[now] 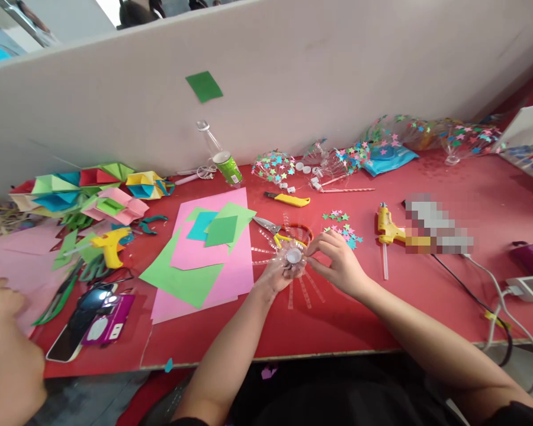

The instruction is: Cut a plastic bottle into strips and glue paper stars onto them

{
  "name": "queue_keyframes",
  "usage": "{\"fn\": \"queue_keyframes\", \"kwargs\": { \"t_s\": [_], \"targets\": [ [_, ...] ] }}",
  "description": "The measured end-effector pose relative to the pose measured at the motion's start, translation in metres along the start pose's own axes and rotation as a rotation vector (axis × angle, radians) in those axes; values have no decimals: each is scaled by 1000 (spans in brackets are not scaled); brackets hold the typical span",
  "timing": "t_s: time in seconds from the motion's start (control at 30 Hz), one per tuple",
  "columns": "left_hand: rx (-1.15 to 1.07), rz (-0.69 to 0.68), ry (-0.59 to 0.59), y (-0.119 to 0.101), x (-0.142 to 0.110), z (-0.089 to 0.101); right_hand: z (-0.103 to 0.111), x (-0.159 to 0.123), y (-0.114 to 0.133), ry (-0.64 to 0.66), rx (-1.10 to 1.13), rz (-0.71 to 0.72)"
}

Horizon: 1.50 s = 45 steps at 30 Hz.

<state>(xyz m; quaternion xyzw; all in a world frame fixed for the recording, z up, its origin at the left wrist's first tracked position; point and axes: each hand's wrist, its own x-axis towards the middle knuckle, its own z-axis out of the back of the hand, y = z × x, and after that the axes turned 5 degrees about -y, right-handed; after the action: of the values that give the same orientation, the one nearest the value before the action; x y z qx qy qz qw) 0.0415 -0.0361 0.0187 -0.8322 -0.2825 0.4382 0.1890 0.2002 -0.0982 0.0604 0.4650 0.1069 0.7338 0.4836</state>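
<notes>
L hand (275, 276) partly hid. behind plastic pc (294, 256).

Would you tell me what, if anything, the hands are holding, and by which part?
The left hand holds a clear strip-cut plastic piece by its round centre. The right hand is at that centre's edge; whether it grips cannot be told.
</notes>
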Motion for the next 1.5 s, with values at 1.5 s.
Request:
{"fn": "queue_keyframes", "kwargs": {
  "t_s": [1.5],
  "targets": [
    [43,-95,130,-9,2,4,12,-1,12,-275,-9,153]
  ]
}}
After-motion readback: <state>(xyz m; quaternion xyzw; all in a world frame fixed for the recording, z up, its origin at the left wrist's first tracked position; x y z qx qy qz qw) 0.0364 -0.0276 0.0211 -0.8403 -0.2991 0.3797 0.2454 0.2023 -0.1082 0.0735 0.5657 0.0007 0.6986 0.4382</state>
